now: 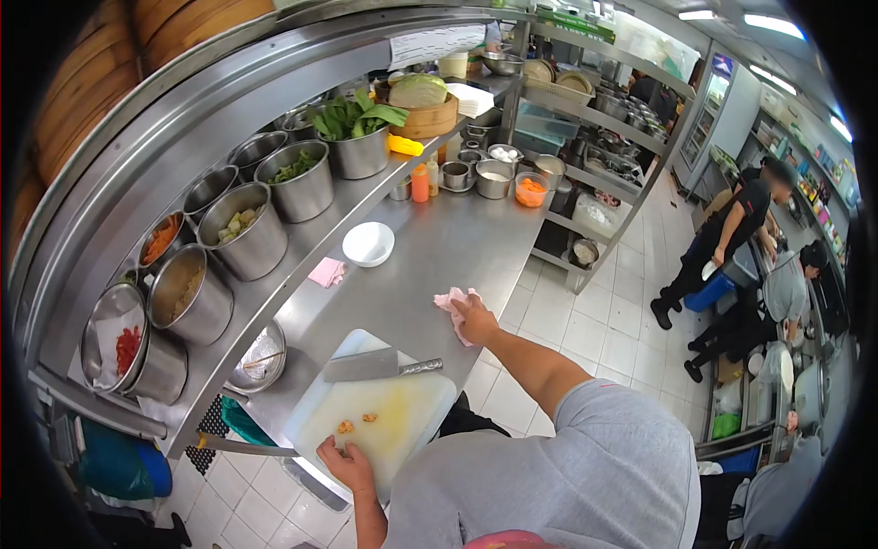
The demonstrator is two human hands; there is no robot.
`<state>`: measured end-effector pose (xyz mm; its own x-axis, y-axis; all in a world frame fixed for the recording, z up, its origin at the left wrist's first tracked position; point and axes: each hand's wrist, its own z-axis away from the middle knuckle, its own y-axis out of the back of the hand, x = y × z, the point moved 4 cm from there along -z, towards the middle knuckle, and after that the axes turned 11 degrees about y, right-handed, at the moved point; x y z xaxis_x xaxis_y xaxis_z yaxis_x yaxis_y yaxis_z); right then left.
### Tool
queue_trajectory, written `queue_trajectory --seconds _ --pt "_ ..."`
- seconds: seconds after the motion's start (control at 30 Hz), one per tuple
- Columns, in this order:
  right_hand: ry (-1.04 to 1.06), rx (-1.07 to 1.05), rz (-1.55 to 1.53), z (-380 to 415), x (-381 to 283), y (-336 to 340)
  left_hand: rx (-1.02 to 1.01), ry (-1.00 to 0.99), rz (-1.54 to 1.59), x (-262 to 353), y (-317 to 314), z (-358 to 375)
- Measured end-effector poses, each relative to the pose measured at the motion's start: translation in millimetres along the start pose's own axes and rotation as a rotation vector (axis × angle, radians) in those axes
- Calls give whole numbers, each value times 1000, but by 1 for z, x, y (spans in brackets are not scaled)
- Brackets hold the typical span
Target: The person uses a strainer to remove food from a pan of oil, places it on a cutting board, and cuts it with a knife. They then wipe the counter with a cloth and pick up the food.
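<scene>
My right hand is on a crumpled pink cloth, pressed against the steel counter near its right edge. My left hand rests at the lower left of a white cutting board, fingers apart, with nothing visible in it. Just above those fingers lie small orange-brown food pieces, and a yellow stain spreads across the board. A cleaver lies flat along the board's far side, its patterned handle pointing right.
A white bowl and a folded pink cloth sit farther back on the counter. Steel pots of vegetables line the raised shelf at left. A metal bowl stands beside the board. Two people stand across the tiled aisle.
</scene>
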<state>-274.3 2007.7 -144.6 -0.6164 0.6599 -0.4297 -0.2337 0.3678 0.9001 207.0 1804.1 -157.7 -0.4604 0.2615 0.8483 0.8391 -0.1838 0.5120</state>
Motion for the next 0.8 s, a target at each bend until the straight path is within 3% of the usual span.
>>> queue_trajectory --seconds 0.13,0.23,0.3,0.67,0.73,0.8 --pt "115 16 166 -15 19 -28 29 11 18 0 2 0" --pt "56 27 11 -18 32 -42 46 -7 -15 -1 1 -1" --pt "67 71 17 -3 14 -28 -2 74 1 5 3 1" --pt "72 261 73 16 -2 -10 -78 5 -62 -12 -12 -3" --pt "112 242 31 17 -8 -3 -56 152 -3 -23 -14 -3" --pt "80 258 47 17 -2 -7 -107 150 -4 -23 -19 -4"
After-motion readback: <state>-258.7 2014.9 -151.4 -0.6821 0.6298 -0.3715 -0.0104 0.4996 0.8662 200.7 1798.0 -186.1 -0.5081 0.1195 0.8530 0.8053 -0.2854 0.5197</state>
